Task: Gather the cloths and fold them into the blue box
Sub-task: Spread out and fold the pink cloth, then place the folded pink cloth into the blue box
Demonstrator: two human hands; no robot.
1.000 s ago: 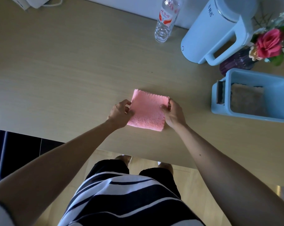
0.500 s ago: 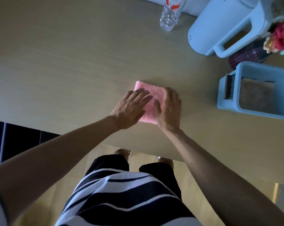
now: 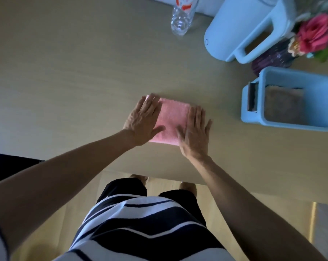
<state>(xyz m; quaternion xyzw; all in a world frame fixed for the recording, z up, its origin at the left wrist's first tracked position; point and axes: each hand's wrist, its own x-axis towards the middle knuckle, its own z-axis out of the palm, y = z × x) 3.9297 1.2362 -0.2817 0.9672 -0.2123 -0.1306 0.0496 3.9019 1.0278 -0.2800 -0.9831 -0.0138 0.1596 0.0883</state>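
A folded pink cloth point(image 3: 172, 120) lies flat on the wooden table, near its front edge. My left hand point(image 3: 143, 122) presses flat on the cloth's left side with fingers spread. My right hand point(image 3: 195, 132) lies flat along the cloth's right edge, partly on the table. Neither hand grips anything. To the right stands the blue box point(image 3: 321, 102), with a folded brown cloth point(image 3: 283, 105) lying inside it.
Behind the box stand a light blue jug point(image 3: 240, 29) and a purple vase point(image 3: 272, 57) with pink flowers point(image 3: 315, 32). A plastic water bottle point(image 3: 182, 16) stands at the back. The table's front edge point(image 3: 159, 175) runs just below my wrists.
My hands went from pinching the cloth's side edges to lying flat on it, then slid apart toward its left and right sides. The camera view shifted slightly.
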